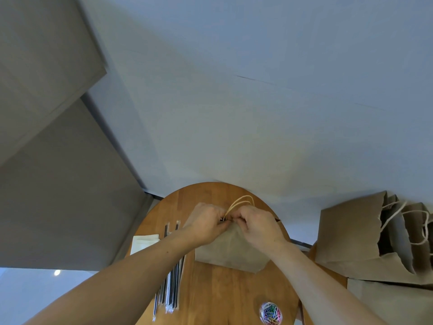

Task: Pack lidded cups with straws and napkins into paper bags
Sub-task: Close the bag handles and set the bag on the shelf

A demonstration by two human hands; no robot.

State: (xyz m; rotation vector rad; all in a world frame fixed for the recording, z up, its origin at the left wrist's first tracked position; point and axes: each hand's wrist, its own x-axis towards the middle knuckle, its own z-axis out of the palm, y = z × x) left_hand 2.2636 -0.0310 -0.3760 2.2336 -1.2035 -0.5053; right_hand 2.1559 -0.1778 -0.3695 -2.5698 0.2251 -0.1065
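My left hand [206,222] and my right hand [255,225] meet just below the middle of the frame, fingers curled and fingertips nearly touching. Both pinch the closed top edge of a brown paper bag [230,252]. A small dark thing [222,220] shows between my fingertips; I cannot tell what it is. The bag's pale twine handles [241,202] loop upward just above my knuckles. The bag sits on the round wooden bench [222,289], its body spreading toward the lower part of the frame under my wrists. To the left of the bag, partly under my left forearm, wrapped straws [169,285] lie in a loose row on the bench. A folded white napkin [143,242] lies at the bench's left edge beside them. Near the bottom edge, right of centre, is a small clear tub of coloured paper clips [270,312]. At the right of the frame, off the bench, other paper bags [351,235] with white handles stand together. A pale wall [257,102] fills the upper frame.
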